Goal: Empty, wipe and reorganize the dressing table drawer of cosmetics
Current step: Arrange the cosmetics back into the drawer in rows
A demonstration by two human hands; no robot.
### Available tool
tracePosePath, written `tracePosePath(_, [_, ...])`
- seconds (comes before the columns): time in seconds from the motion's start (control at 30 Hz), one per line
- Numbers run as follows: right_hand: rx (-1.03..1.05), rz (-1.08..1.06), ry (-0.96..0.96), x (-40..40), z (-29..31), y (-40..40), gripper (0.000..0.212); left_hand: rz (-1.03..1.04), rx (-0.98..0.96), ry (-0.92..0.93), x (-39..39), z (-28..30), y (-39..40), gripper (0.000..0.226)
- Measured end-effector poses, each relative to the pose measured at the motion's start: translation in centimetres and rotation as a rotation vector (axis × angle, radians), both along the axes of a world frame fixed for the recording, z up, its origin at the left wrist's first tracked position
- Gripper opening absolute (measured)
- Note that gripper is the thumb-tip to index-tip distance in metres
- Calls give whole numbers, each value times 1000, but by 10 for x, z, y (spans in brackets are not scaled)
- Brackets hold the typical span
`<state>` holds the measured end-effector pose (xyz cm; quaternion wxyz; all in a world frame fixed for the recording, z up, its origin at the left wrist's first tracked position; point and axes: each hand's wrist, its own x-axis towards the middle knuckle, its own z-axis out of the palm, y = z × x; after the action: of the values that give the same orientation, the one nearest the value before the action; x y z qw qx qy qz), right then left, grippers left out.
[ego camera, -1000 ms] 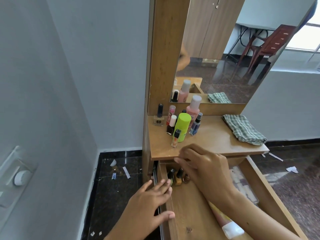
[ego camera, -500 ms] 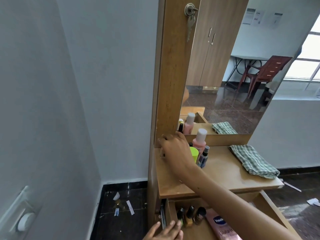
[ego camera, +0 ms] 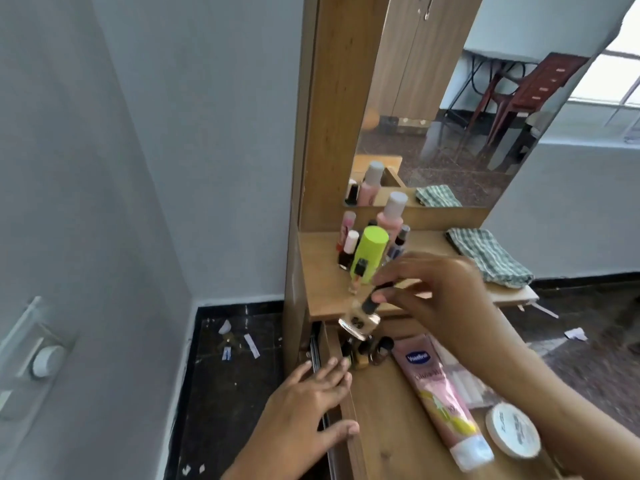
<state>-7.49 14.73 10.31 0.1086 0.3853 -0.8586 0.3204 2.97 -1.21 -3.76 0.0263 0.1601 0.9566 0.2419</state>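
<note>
The tall wooden dressing table (ego camera: 332, 133) fills the middle of the view, its mirror (ego camera: 467, 133) above a narrow wooden shelf (ego camera: 322, 271). Below the shelf the light wooden drawer (ego camera: 381, 427) stands pulled out toward the person. On the right of the shelf lies a folded green checked cloth (ego camera: 488, 258), well apart from the bottles.

In the drawer, a pink lotion tube with a white cap (ego camera: 440, 396) lies lengthwise, a round white jar lid (ego camera: 512, 429) just beside its cap end, and a few small dark bottles (ego camera: 370, 349) are packed into the back left corner.

On the shelf a lime-green cylindrical can (ego camera: 370, 254) stands among a cluster that includes a pink bottle with a pale cap (ego camera: 391, 216) and smaller nail polish bottles.

The left hand (ego camera: 304, 407) rests spread on the drawer's left edge, thumb hooked over the inner side. The right hand (ego camera: 433, 296) pinches the dark cap of a small clear nail polish bottle with beige polish (ego camera: 360, 317), which hangs tilted in the air over the shelf's front edge, above the drawer's back corner.

The hold is on the cap alone — if the cap is loose, or the fingers slip, the glass could drop onto the bottles below and chip or spill. Swinging it toward the shelf, the hand could also clip the small vial in front of the green can and topple the crowded cluster.
</note>
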Motion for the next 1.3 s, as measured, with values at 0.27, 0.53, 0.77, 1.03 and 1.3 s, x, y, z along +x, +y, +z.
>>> tracePosePath(0.27, [216,-112,-167,23,-79,40,13,79,17,54,2,-4,-1,75])
tracePosePath(0.53, [233,-327,-96,0,-104,59,12,102,60,27,4,4,2,65])
tracePosePath(0.77, [248,-340,-77,-18,-119,51,10,108,62,36,3,-1,2,76])
tracePosePath(1.03, [255,-305,4,-15,-125,49,15,114,77,10,3,4,2,73])
tracePosePath(1.3, [200,-307,85,-21,-131,48,17,108,79,13,2,-3,0,86])
